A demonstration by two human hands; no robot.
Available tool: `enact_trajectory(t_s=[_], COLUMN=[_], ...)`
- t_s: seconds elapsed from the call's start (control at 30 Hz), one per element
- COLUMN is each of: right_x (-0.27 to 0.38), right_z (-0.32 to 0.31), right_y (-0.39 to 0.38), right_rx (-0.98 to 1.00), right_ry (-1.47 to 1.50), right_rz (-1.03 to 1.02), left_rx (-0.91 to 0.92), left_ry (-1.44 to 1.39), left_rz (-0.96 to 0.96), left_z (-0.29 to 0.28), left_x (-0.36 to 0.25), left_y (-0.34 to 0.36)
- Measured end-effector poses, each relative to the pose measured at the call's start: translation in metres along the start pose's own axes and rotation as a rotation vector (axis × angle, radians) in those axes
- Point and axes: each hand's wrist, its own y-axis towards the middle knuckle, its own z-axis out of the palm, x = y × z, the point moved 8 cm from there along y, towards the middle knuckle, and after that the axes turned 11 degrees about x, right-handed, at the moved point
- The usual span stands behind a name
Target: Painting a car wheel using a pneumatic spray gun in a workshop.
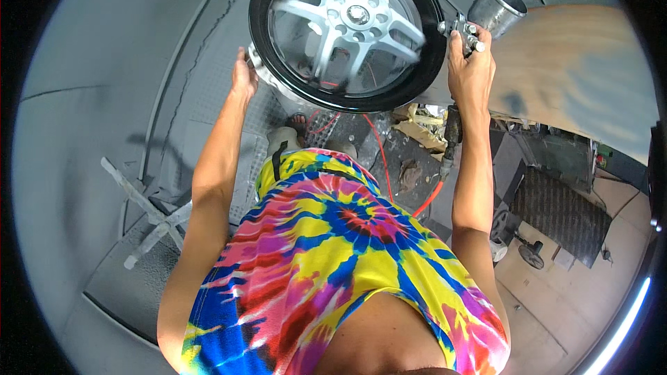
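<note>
A wheel rim (356, 14) with silver-white spokes and a glossy black outer ring is in front of me at the top of the view. Its spokes look slightly blurred. My right hand (471, 69) is closed around a spray gun (461, 30) beside the rim's right edge. The gun carries a metal cup (497, 8), and an orange-red hose (429, 198) hangs below its handle. At the rim's lower left edge, my left hand (244, 78) is closed on a crumpled white cloth-like piece (272, 78). The rim partly hides this piece.
A cross-shaped stand (158, 222) is at left by the grey wall (76, 160). Crumpled yellowish paper (421, 128) lies on the floor beyond my body, near red hoses. To the right are a large tan panel (570, 55), a dark mat (563, 215) and a small black disc-shaped part (531, 255).
</note>
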Motion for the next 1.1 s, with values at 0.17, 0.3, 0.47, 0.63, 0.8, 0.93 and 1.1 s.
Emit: enact_trajectory(t_s=[0.17,0.3,0.47,0.63,0.8,0.93,1.1], right_x=[0.009,0.009,0.01,0.014,0.016,0.009,0.004], right_z=[0.002,-0.002,-0.005,-0.008,-0.021,-0.033,-0.031], right_y=[0.0,-0.002,0.0,0.0,-0.006,-0.014,-0.025], right_rx=[0.01,-0.013,-0.021,-0.027,-0.031,-0.069,-0.052], right_ry=[0.006,0.008,0.024,0.009,0.064,0.05,0.072], right_rz=[-0.011,-0.045,-0.034,-0.034,0.053,0.033,0.072], left_rx=[-0.061,0.06,0.074,0.059,0.114,0.081,0.031], left_ry=[0.101,0.099,0.064,0.041,0.037,0.168,0.393], left_rz=[0.001,-0.141,-0.229,-0.287,-0.25,-0.08,-0.057], left_z=[-0.051,-0.03,-0.024,-0.026,0.001,0.024,0.0], left_x=[0.022,0.065,0.104,0.129,0.122,0.091,0.058], left_y=[0.006,-0.034,-0.068,-0.086,-0.099,-0.097,-0.067])
